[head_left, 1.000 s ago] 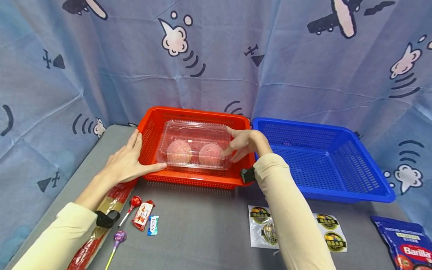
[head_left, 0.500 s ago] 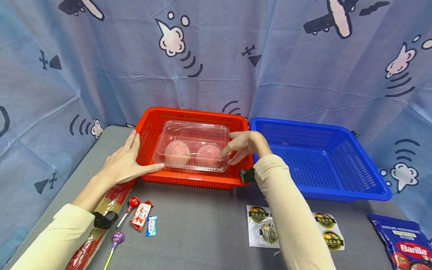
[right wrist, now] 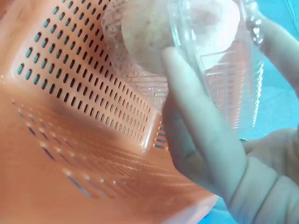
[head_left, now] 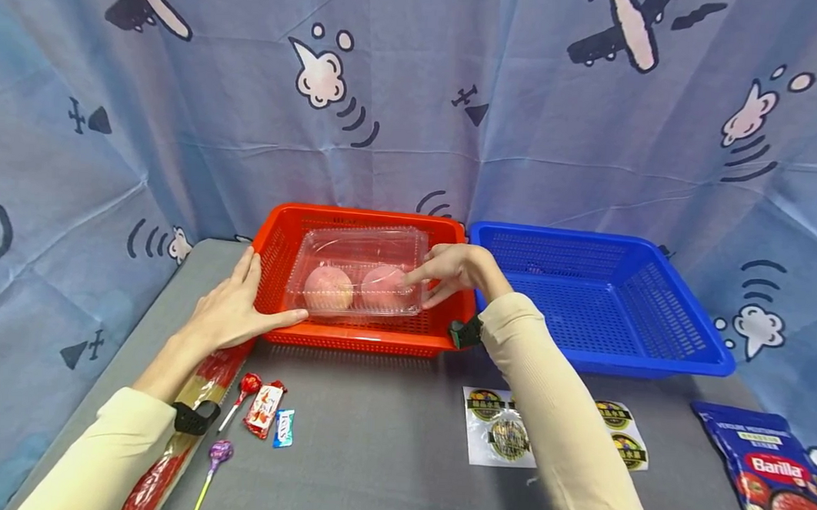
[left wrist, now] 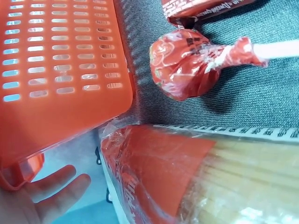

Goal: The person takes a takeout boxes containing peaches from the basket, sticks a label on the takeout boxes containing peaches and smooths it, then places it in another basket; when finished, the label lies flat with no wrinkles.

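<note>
A clear plastic clamshell box (head_left: 353,244) with two pinkish round fruits (head_left: 328,288) in it is inside the red basket (head_left: 369,338). My right hand (head_left: 449,271) pinches the box's right end, thumb on the far side and fingers at the near side. That end is raised, so the box tilts. In the right wrist view, fingers (right wrist: 196,112) lie against the clear wall. My left hand (head_left: 232,307) rests on the basket's near left corner, thumb along the front rim and fingers straight at the left rim. Two of its fingers (left wrist: 63,198) stick out past the rim.
A blue basket (head_left: 604,365) stands to the right. In front lie a pasta packet (head_left: 200,387), two lollipops (head_left: 250,383), two small wrapped sweets (head_left: 264,409) and round-label sticker sheets (head_left: 499,437). A Barilla pouch (head_left: 774,474) is at far right; a curtain (head_left: 389,92) hangs behind.
The right end of the clear box has risen and the box has shifted slightly left in my right hand. My left hand stays on the red basket's corner.
</note>
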`<state>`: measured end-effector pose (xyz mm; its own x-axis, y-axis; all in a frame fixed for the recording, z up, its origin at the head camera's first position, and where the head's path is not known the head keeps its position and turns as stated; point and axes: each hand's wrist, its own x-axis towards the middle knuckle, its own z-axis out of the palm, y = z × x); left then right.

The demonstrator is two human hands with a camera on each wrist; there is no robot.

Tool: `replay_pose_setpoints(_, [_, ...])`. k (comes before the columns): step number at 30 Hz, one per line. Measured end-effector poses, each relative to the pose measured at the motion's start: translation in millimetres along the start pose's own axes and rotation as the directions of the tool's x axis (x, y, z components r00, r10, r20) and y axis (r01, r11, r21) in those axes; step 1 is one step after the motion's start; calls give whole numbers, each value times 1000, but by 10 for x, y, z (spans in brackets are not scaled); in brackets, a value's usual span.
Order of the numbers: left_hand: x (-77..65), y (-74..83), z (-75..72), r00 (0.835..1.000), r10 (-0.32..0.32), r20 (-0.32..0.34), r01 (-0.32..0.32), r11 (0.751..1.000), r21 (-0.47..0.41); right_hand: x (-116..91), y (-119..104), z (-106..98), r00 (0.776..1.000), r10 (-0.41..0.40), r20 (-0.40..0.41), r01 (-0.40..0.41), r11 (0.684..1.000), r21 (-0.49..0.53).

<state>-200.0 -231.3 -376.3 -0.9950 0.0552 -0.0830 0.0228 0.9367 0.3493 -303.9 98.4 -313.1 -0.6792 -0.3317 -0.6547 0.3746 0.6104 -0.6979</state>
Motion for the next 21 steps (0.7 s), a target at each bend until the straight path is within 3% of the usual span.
replay_pose_setpoints(11, [-26,15,-17,1000,-3,14,3,1000,-3,-57,-25,87,994,-106,29,103,991,88])
replay_pose_setpoints(21, [-37,25,-17,1000,3,16,-3,1000,-6,-239,-40,115,990,-129,-63,135,986,95])
